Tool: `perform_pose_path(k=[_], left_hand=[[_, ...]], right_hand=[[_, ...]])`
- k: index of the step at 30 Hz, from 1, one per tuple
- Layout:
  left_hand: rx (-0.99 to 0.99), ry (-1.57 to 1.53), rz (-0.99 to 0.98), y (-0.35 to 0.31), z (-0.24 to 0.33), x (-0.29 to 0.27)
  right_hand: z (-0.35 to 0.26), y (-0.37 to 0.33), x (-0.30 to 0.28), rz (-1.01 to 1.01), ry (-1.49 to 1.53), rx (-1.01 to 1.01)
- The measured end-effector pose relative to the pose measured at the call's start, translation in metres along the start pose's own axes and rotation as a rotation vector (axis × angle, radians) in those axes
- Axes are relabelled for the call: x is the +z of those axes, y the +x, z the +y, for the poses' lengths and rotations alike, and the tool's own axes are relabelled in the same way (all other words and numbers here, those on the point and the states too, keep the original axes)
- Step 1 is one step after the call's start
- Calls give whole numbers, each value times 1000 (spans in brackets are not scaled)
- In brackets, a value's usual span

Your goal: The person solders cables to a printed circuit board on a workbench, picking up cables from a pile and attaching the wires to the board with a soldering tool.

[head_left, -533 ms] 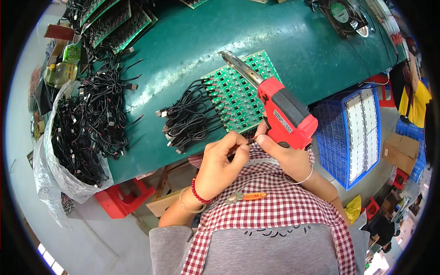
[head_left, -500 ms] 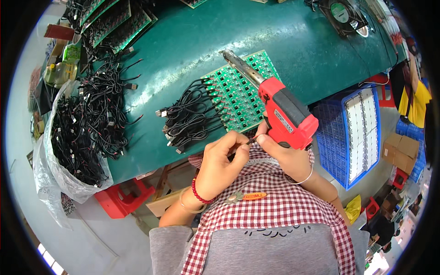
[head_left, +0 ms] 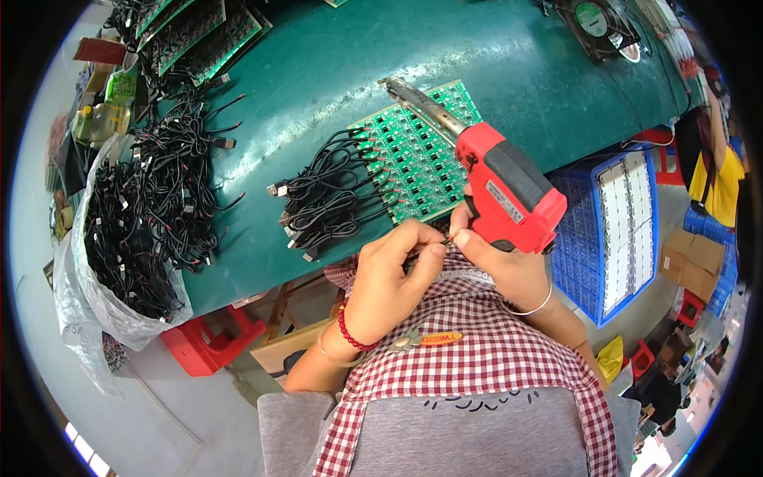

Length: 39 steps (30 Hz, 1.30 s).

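Observation:
My left hand (head_left: 385, 278) pinches the end of a thin black cable (head_left: 446, 242), close to the table's near edge. My right hand (head_left: 511, 277) has a red and black soldering gun (head_left: 509, 184) in its grip. Its thumb and forefinger also meet at the cable's tip, where a bit of red wire seems to show. The gun's metal nose points up and left, over a green circuit board panel (head_left: 409, 187). Black USB cables (head_left: 330, 199) run from the panel's left edge and lie bundled on the table. My fingers hide most of the held cable.
A clear plastic bag (head_left: 163, 314) at the left holds a heap of black USB cables (head_left: 147, 215). Circuit boards (head_left: 195, 48) are stacked at the far left of the green table (head_left: 302, 87). A fan (head_left: 592, 24) stands far right. Blue crates (head_left: 584, 238) and a red stool (head_left: 208, 346) flank me.
The soldering gun and my right hand have shifted slightly right and down. My left hand has moved a little right, its fingers still pinched on the cable.

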<state>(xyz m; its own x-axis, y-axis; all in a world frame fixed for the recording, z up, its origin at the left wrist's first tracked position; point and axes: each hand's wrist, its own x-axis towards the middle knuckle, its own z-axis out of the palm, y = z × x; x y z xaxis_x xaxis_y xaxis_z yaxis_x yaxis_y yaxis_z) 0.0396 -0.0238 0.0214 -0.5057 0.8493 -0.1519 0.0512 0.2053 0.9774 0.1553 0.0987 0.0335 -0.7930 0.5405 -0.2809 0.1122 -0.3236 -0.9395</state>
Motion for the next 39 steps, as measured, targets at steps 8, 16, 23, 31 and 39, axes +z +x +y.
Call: perform_pose_path(k=[8,16,23,31,39], left_hand=[[64,157,113,-5,12,4],[211,400,198,-3,2,5],[286,543,205,-3,2,8],[245,445,163,-4,3,8],[277,479,196,-7,3,2]], right_hand=[[18,4,1,81,-80,-172],[8,0,-4,59,-29,-6],[13,-1,0,44,-4,57],[13,-1,-4,50,-110,-24],[15,-4,-3,64,186,107]])
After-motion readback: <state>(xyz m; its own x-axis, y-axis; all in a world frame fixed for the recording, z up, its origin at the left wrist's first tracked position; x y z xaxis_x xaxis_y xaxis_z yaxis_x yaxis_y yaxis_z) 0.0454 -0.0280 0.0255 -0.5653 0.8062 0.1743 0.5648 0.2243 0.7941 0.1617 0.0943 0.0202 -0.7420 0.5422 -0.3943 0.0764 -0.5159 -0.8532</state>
